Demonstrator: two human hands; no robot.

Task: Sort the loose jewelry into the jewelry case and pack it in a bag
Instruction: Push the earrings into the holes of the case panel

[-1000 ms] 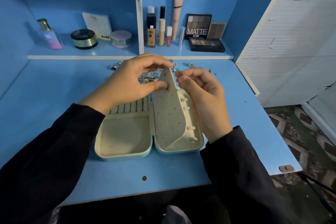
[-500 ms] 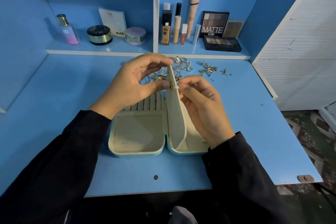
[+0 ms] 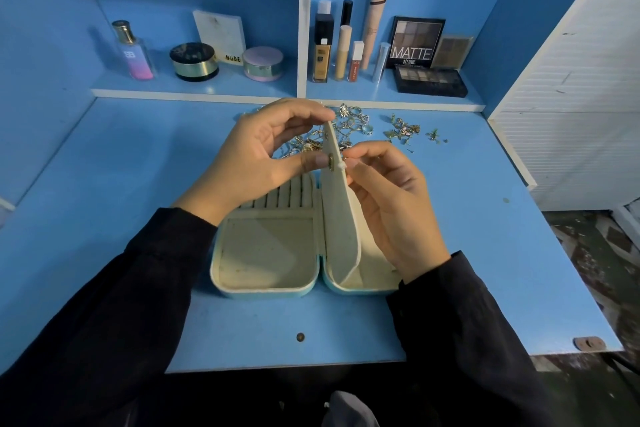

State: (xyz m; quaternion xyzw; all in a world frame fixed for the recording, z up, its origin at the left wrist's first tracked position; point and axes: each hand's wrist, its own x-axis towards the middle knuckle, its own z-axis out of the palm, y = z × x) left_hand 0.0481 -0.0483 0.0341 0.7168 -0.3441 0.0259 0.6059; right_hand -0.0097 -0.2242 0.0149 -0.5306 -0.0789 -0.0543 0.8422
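**A:** Where is the case (image 3: 266, 288) found, and what is held?

**B:** It is laid open on the bench (image 3: 138, 166), both halves flat. Its panel (image 3: 341, 218) is stood on edge and pinched near the top between thumb and fingers of the left grip (image 3: 256, 156). A small gold stud (image 3: 330, 161) is seen on the panel's left face, just beside the thumb tip.

**A:** And the right grip (image 3: 391, 204)?

**B:** It is closed finely on what appears to be a white backing (image 3: 342, 166), at the panel's right face, opposite the stud.

**A:** How is this step best done?

**B:** The panel should be steadied and the stud pressed from the left while the backing is slid straight onto the post. A skewed push is judged likely to bend it. The jewelry (image 3: 349, 121) is heaped behind the case, unsorted, so most of the task is judged undone.
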